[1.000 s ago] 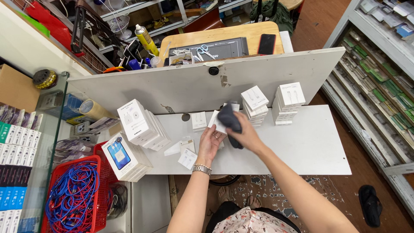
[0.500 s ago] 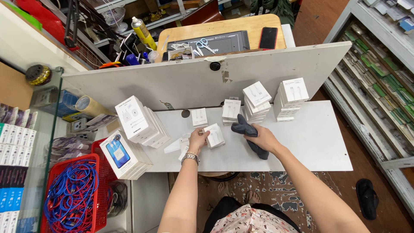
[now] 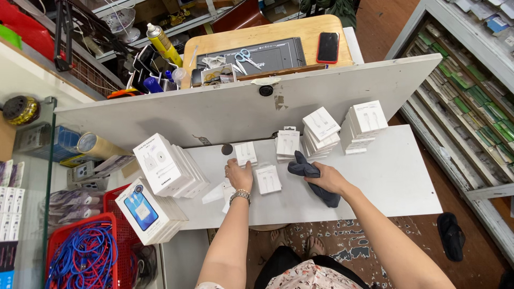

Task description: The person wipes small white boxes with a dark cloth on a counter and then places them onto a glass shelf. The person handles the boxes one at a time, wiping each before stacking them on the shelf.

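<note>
Left hand: the left hand (image 3: 239, 175) is resting palm down on the white tabletop (image 3: 396, 176), fingers spread and flat, gripping nothing; its fingertips are touching or nearly touching a small flat white box (image 3: 246, 153) lying just beyond them.
Right hand: the right hand (image 3: 327, 179) is closing around a dark grey cloth (image 3: 310, 176), fingers curled over the bunched fabric; one end is sticking out past the fingertips, the other trailing under the wrist.
Box between the hands: another flat white cable box (image 3: 267, 179) is lying on the tabletop, just beside the left fingers and a little short of the cloth's leading end.
Beyond the right fingers: a leaning stack of white boxes (image 3: 320, 131) and a tidier second stack of white boxes (image 3: 365, 126) are standing near the white back panel (image 3: 225, 115), with one more upright box (image 3: 287, 144) between them and the left hand.
Beside the left wrist: larger charger boxes (image 3: 163, 166) and a box with a blue picture (image 3: 143, 210) are sitting at the table's edge, above a red basket of blue cable (image 3: 85, 257).
Doing it well, as a judgement: the left hand is likely steadying light boxes, so keeping those fingers pressing flat matters; the cloth is best kept bunched and swept low, away from the leaning stack, which looks easy to topple.
</note>
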